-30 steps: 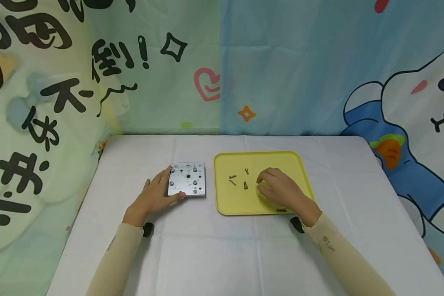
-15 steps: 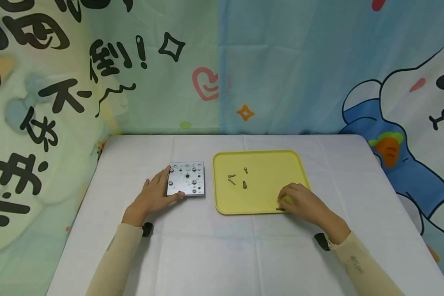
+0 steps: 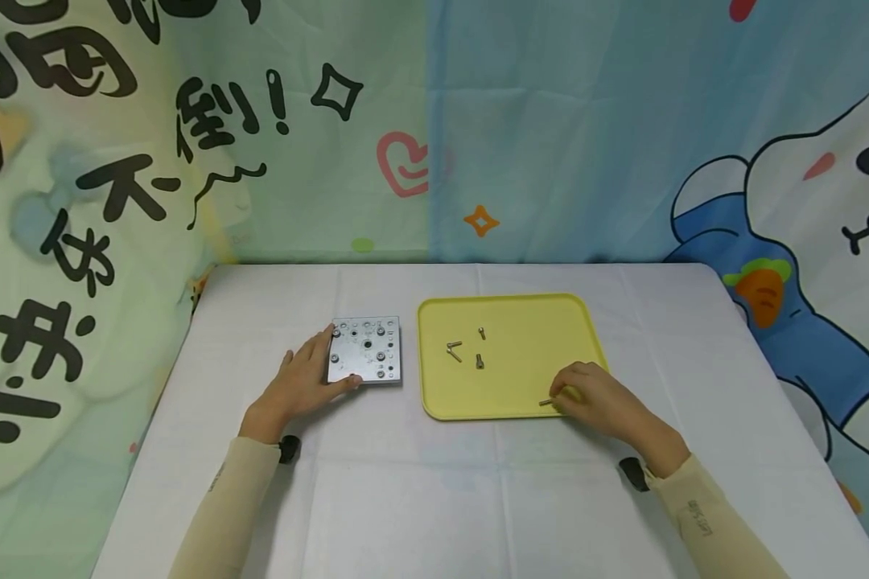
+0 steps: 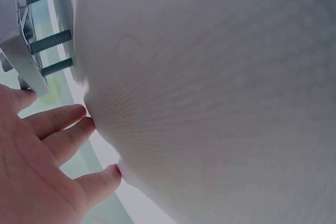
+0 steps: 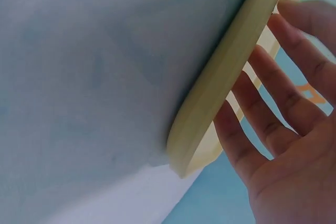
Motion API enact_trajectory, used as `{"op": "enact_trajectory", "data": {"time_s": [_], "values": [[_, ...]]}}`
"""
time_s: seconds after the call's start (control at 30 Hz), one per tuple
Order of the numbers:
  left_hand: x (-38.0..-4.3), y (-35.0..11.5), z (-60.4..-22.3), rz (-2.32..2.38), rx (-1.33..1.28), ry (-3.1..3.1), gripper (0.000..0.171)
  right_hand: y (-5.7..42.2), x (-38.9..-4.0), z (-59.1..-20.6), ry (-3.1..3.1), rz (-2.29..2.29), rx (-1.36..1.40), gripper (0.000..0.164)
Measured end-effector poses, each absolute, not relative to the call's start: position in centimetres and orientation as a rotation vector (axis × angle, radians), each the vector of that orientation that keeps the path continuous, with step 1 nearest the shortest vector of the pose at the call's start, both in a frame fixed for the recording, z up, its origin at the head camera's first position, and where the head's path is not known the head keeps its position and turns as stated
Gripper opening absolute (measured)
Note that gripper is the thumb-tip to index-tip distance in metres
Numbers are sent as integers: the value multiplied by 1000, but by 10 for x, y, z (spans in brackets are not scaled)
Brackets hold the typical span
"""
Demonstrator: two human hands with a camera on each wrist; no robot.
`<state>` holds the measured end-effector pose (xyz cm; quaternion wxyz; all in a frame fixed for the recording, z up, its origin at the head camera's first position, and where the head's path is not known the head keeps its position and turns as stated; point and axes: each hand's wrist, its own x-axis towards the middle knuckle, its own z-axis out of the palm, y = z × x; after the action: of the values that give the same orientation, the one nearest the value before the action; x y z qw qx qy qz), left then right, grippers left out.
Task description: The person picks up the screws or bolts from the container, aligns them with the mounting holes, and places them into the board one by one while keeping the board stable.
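In the head view, the left hand (image 3: pixel 300 392) is spreading around the left side of a square silver metal plate (image 3: pixel 362 363), thumb at the near edge and fingers at the left side, gripping it on the white tablecloth (image 3: pixel 420 482). The right hand (image 3: pixel 599 400) is pinching a slim grey metal screw (image 3: pixel 545 402) by one end, at the near right part of a rounded yellow tray (image 3: pixel 521 338) — four loose metal screws (image 3: pixel 480 362) are lying in its left half.

In the left wrist view, grey threaded bolts (image 4: pixel 51 41) are projecting beneath the plate, with one fingertip touching its corner.

In the right wrist view, fingers are reaching over the tray's rim; the pinched screw isn't showing clearly. It is probably handling as light, rigid and slippery — calling for a fingertip hold on its shank. The plate is seeming heavier and stiff, its edges offering the best grip.
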<state>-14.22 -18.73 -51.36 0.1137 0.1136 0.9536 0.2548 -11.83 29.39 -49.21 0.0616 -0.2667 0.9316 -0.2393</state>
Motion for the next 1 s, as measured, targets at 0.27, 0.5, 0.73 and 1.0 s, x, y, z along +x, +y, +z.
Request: {"op": "enact_trajectory", "data": {"time_s": [0.27,0.5,0.73,1.0], "values": [[-142,-186,-511,758,321,2782,113,291,-116,-495,2893,-651,-860,10],[-143,-186,-512,760,328,2789,114,286,-118,-499,2940,-615,-909,12],[-143,-186,-511,766,329,2787,115,279,-123,-499,2939,-583,-907,7],[-142,-186,-510,762,329,2784,114,257,-134,-488,2986,-578,-986,8]]}}
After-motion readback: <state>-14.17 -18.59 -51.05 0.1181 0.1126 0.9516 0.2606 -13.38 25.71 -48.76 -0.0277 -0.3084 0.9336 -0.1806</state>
